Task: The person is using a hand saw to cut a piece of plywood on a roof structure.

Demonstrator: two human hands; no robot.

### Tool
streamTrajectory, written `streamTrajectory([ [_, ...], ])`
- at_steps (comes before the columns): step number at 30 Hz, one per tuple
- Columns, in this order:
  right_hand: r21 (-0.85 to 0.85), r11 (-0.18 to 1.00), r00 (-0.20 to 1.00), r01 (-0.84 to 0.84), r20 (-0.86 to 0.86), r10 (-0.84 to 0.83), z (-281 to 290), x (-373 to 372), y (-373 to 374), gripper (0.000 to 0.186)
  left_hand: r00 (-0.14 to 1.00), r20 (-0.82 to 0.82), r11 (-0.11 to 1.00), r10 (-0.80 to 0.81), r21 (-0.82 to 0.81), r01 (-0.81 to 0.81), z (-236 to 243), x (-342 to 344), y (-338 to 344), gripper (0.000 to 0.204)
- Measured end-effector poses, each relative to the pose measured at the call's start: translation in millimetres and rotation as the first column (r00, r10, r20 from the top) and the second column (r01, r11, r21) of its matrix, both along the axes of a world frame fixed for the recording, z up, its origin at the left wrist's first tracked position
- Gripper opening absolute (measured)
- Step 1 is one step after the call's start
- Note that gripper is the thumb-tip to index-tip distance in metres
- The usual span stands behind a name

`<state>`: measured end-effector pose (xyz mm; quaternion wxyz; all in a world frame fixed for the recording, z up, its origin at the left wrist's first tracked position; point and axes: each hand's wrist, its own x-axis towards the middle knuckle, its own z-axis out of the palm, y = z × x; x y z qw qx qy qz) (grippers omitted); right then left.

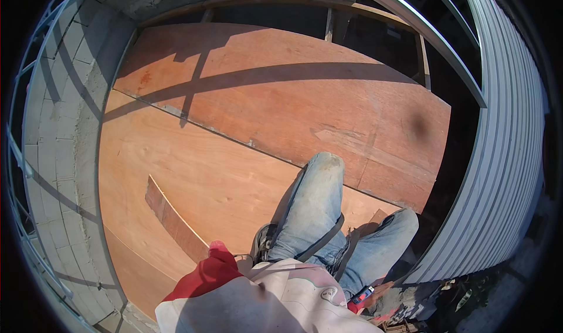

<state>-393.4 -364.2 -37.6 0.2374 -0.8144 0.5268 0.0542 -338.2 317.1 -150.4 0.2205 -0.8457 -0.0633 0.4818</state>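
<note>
My left arm, in a red sleeve [202,277], reaches forward from the lower edge. A small pinkish-red end [217,248], perhaps my left hand, meets the near end of a narrow plywood strip [176,218]; no separate fingers show. That strip slants across a pale plywood sheet [205,151]. Low beside my right thigh lies a small red and blue tool [362,295], its kind unclear. The brownish patch [380,291] against it may be my right hand, mostly hidden, with its grip not readable. My jeans-clad knees [325,169] are bent over the sheet.
Beyond a seam lies a redder plywood sheet [281,87] crossed by shadows. Past its far edge, wooden framing [329,25] spans a dark gap. A grey block wall [58,151] borders the left, corrugated metal sheeting [498,175] the right. A metal beam [434,34] angles in at top right.
</note>
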Motion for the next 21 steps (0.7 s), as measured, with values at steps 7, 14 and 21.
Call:
streamTrajectory([
  [7,0.122,0.975,0.982,0.188,-0.006,-0.189,0,-51,42,0.040,0.432,0.611,0.594,0.664,-0.079,-0.801,-43,75,-71,0.043],
  [14,0.320,0.822,0.876,0.471,-0.064,-0.478,-15,-128,105,0.038,-0.236,0.486,0.373,0.842,-0.839,-0.397,-59,320,-186,0.066],
  [21,0.547,0.462,0.653,0.698,-0.221,-0.725,-60,-192,195,0.036,-0.131,-0.258,-0.290,0.957,-0.848,-0.444,-39,410,-228,0.084],
])
